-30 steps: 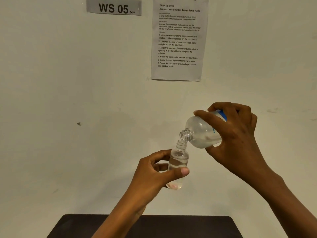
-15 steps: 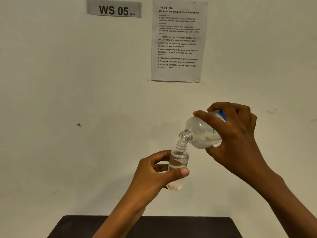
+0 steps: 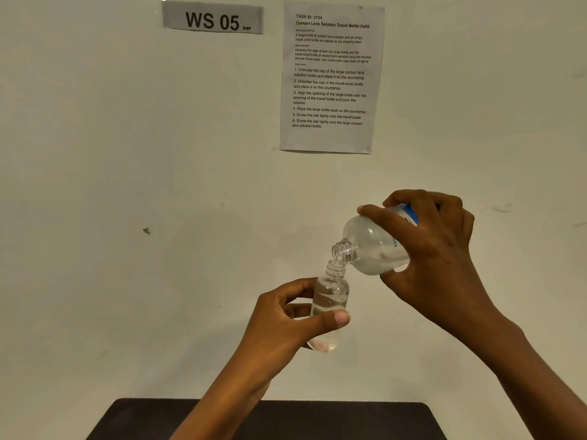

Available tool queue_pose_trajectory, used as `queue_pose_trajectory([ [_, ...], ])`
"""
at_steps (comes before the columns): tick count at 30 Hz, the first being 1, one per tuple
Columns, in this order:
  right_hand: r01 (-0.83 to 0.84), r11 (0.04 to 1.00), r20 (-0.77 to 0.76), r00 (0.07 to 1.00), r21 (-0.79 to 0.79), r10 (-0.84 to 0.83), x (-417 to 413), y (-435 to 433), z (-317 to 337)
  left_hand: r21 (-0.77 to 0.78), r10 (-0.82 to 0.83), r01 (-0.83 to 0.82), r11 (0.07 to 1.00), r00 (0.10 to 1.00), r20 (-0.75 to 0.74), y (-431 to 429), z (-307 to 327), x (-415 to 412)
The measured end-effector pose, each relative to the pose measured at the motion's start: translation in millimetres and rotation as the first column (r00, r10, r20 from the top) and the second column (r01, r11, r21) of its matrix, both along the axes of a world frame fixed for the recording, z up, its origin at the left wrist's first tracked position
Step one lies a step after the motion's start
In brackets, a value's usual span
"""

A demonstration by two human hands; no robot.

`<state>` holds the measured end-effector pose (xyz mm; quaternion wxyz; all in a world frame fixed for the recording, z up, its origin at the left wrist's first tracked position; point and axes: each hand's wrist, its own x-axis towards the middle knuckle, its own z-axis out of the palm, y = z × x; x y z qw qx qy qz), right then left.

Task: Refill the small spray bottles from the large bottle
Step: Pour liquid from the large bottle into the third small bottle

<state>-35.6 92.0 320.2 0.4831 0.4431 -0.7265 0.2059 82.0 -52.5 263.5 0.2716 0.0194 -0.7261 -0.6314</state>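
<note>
My left hand (image 3: 286, 325) grips a small clear bottle (image 3: 330, 296) held upright in the air, uncapped, with clear liquid filling most of its body. My right hand (image 3: 438, 258) holds the large clear bottle (image 3: 371, 246), which has a blue label and is tipped down to the left. Its open neck (image 3: 343, 251) rests just above the small bottle's mouth. Liquid lies in the large bottle's lower side. Both bottles are raised well above the table. No caps are in view.
A dark table (image 3: 349, 417) shows at the bottom edge, below my forearms. Behind is a pale wall with a "WS 05" sign (image 3: 212, 19) and a printed instruction sheet (image 3: 330, 77).
Both hands and both bottles hold nearly the same pose. The view has drifted slightly, so the wall papers sit a little lower in the frame.
</note>
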Motion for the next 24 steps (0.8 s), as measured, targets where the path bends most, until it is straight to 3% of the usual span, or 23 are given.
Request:
queue_pose_trajectory([
  [24,0.012,1.000,0.030,0.999,-0.016,-0.012,-7.2,-4.5,-9.3,0.026,0.009,-0.009,1.000,1.000,0.003,-4.5,-6.2,-7.0],
])
